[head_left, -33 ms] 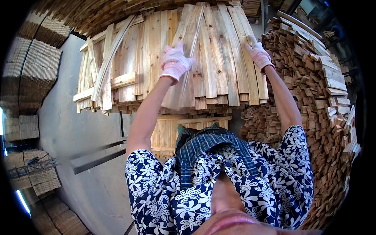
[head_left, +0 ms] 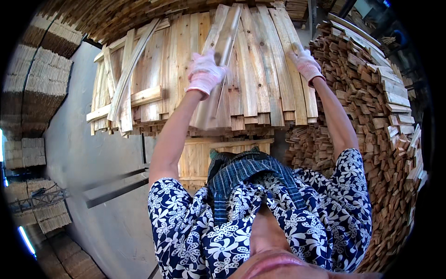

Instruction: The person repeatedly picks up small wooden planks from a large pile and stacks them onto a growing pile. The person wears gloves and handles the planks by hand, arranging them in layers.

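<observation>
My left hand, in a white and pink glove, grips a long pale wooden board near its middle. The board lies slightly slanted over other boards, tipped on its edge and blurred along its length. My right hand, gloved alike, rests at the right side of the stack with its fingers stretched over the outermost board. Beneath both hands is a wide layer of boards laid side by side, their near ends uneven.
Loose slats lie crosswise on the stack's left part. To the right rises a big heap of short wood pieces. Bundled wood stacks stand at the far left, beyond grey floor. A dark metal bar juts out at lower left.
My left hand has shifted slightly left, and the board in it has tipped and moved left with it. The right hand has stayed in place.
</observation>
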Tool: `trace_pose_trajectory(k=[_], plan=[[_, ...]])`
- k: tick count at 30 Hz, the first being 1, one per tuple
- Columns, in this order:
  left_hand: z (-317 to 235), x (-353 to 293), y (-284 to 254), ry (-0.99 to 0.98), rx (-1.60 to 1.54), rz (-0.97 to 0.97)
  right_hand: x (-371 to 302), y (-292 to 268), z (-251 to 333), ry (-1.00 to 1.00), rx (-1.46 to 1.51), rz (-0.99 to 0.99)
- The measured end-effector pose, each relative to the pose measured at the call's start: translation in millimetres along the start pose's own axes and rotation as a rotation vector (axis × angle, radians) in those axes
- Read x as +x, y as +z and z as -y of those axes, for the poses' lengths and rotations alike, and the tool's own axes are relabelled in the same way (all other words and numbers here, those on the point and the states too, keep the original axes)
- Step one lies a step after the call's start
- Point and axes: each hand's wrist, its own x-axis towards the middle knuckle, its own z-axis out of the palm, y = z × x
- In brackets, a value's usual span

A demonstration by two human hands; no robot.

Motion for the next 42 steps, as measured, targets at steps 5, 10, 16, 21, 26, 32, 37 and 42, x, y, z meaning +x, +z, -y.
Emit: trace_pose_trajectory(k=[5, 10, 16, 21, 26, 32, 37, 42], plan=[[57, 52, 15, 0.226, -0.192, -0.040, -33, -15, 107, -0.173, -0.034, -0.094], [3, 48, 37, 0.140, -0.130, 0.049, -48, 63, 194, -0.114, -0.098, -0.218], [-3, 54, 8, 0.186, -0.543, 0.160, -42, 40, 178, -0.003, 0.026, -0.158], [6, 58, -39, 0.040, -0.449, 0.137, -14, 57, 149, 0.096, 0.070, -0.197], [24, 44, -70, 0.052, -0.526, 0.129, 10, 58, 77, -0.020, 0.468, -0.341], [98, 35, -168, 0.164, -0.329, -0.101, -27, 39, 107, 0.059, 0.278, -0.130], [154, 58, -179, -0.030, 0.130, -0.275, -31, 21, 132, 0.181, 0.061, -0.009], [218, 57, -123, -0.164, 0.098, -0.245, -37, -7, 108, 0.179, 0.333, 0.132]])
